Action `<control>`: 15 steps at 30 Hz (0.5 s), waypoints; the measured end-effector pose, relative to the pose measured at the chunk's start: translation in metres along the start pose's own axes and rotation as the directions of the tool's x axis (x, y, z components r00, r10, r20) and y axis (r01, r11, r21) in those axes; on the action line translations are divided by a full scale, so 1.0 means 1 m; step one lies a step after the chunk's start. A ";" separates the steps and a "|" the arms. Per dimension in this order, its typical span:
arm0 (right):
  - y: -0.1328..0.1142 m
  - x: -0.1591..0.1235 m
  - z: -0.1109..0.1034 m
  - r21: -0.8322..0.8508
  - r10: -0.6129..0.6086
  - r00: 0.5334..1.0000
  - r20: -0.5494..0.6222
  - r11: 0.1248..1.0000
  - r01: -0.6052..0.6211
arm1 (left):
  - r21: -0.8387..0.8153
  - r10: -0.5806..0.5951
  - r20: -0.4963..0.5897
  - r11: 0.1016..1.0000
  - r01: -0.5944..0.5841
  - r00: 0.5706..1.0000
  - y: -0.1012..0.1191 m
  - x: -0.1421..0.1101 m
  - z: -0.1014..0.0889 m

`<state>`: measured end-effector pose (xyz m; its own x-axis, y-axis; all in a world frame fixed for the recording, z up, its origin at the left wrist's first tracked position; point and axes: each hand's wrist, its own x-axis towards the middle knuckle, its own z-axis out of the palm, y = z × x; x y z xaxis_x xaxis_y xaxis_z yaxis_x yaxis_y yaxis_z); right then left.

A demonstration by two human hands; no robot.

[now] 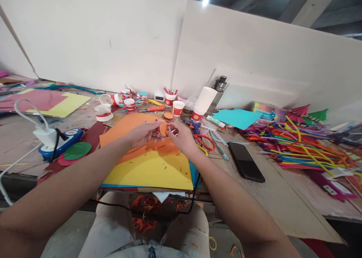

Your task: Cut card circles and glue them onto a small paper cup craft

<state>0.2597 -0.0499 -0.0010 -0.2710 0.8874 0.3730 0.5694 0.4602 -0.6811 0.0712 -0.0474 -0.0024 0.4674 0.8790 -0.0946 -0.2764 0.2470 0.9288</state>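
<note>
Over the sheets of coloured paper, both hands meet around a small round piece with an orange face [163, 129] and a bit of red and white at its side. My left hand [146, 133] grips it from the left, its fingers curled about the edge. From the right, my right hand [181, 136] pinches the same piece with thumb and fingers. Below them lie an orange sheet [118, 128] and a yellow sheet [152, 171] scattered with tiny scraps. Just behind the hands is an orange paper disc [168, 116].
Right of my hands are red-handled scissors [207, 142], a blue glue gun [195, 126], a black phone [245, 162] and piled pipe cleaners [299, 145]. Behind stand stacked paper cups [205, 101] and a cup [178, 108]. A blue power strip [60, 143] sits left; a black cable [113, 204] crosses the table's front.
</note>
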 end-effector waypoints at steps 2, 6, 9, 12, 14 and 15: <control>0.003 0.001 0.000 0.083 0.095 0.995 0.009 0.992 -0.096 | -0.025 0.002 0.046 1.000 -0.001 0.999 0.000 -0.001 -0.002; 0.003 0.001 -0.002 0.177 0.191 0.981 0.026 0.965 -0.193 | 0.014 0.026 0.102 1.000 -0.028 0.994 0.000 -0.002 -0.004; 0.000 0.000 -0.002 0.214 0.213 0.976 0.042 0.952 -0.217 | 0.086 0.039 0.100 0.995 -0.047 0.994 0.000 -0.001 -0.006; -0.003 -0.001 0.000 0.279 0.223 0.972 0.074 0.931 -0.235 | 0.134 0.066 0.098 0.988 -0.079 0.993 -0.001 0.000 -0.007; -0.005 -0.002 0.001 0.328 0.224 0.969 0.105 0.912 -0.247 | 0.146 0.095 0.090 0.983 -0.108 0.991 -0.002 0.000 -0.007; -0.005 -0.002 0.001 0.340 0.222 0.968 0.114 0.907 -0.248 | 0.146 0.104 0.086 0.982 -0.116 0.991 -0.002 0.000 -0.007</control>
<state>0.2563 -0.0540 0.0012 -0.2246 0.9646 0.1384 0.3196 0.2070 -0.9247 0.0662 -0.0449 -0.0068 0.5068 0.8614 0.0334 -0.2027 0.0814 0.9758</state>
